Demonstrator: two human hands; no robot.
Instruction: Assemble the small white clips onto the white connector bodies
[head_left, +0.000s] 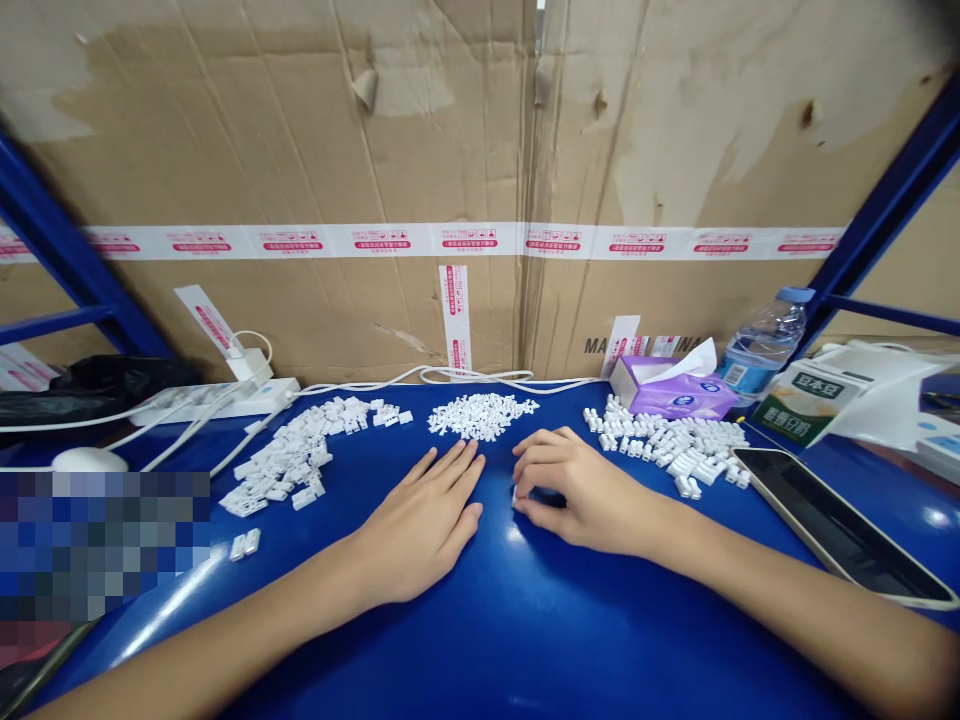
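My left hand (pixel 431 520) lies flat on the blue table, fingers stretched toward a heap of tiny white plastic pieces (pixel 480 415). To its right, my right hand (pixel 570 490) is curled, thumb and fingertips pinched on a small white plastic piece (pixel 515 495), mostly hidden by the fingers. A pile of larger flat white plastic parts (pixel 289 455) spreads out on the left. Over on the right, beyond my right hand, sits a pile of blocky white plastic parts (pixel 667 440). Two loose white parts (pixel 245 544) lie apart near the left edge.
A smartphone (pixel 840 520) lies by my right forearm. Behind it stand a purple tissue pack (pixel 675 385), a plastic bottle (pixel 765 345) and a green-white carton (pixel 802 400). At back left is a power strip (pixel 217 398) with white cables. Cardboard (pixel 300 150) walls the back.
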